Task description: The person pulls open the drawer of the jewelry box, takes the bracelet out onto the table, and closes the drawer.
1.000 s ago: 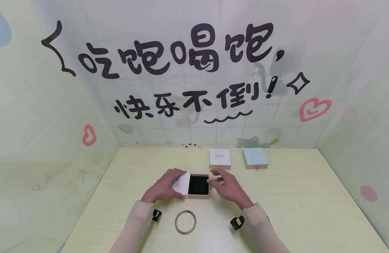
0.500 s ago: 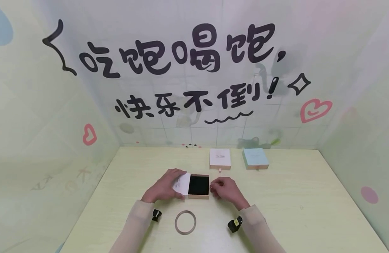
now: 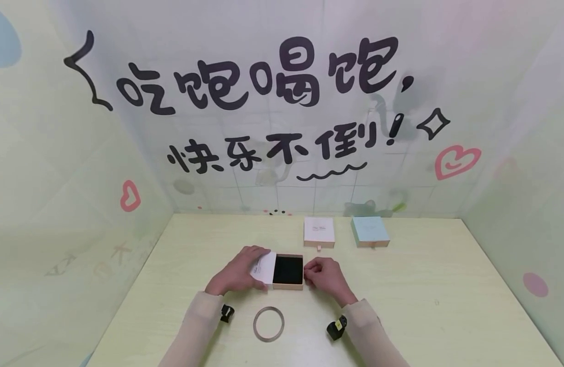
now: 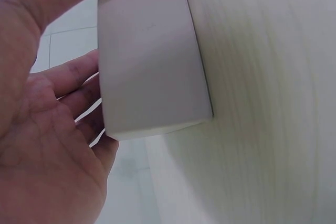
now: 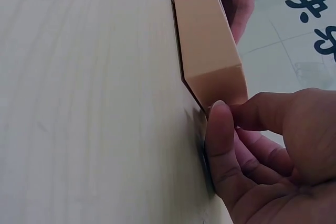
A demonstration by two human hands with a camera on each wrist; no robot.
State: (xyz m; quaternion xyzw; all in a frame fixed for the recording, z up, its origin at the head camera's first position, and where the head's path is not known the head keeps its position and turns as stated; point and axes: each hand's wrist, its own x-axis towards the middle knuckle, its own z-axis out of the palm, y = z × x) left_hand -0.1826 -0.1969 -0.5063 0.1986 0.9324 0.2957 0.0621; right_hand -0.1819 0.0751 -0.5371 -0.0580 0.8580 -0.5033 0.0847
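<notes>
A small jewelry box has a white cover (image 3: 266, 266) and a tan drawer (image 5: 206, 38) pulled partway out to the right. A black pad (image 3: 288, 270) lines the drawer. My left hand (image 3: 237, 270) grips the white cover, with the thumb on the near side and the fingers on the far side. At the drawer's right end, my right hand (image 3: 327, 278) pinches with thumb and index finger; in the right wrist view the fingertips hide what is between them, at the spot of the pull tab. Nearer the person, a bangle (image 3: 255, 324) lies flat on the table.
Behind the hands stand a closed white box (image 3: 318, 229) with a small pull tab and a light blue box (image 3: 370, 229). The pale wooden table (image 3: 447, 306) meets printed walls at the back and both sides. A small black camera sits at each wrist.
My right hand has come down from the drawer's upper right corner to its right end, and the fingers have closed into a pinch. The left hand and the drawer look unmoved.
</notes>
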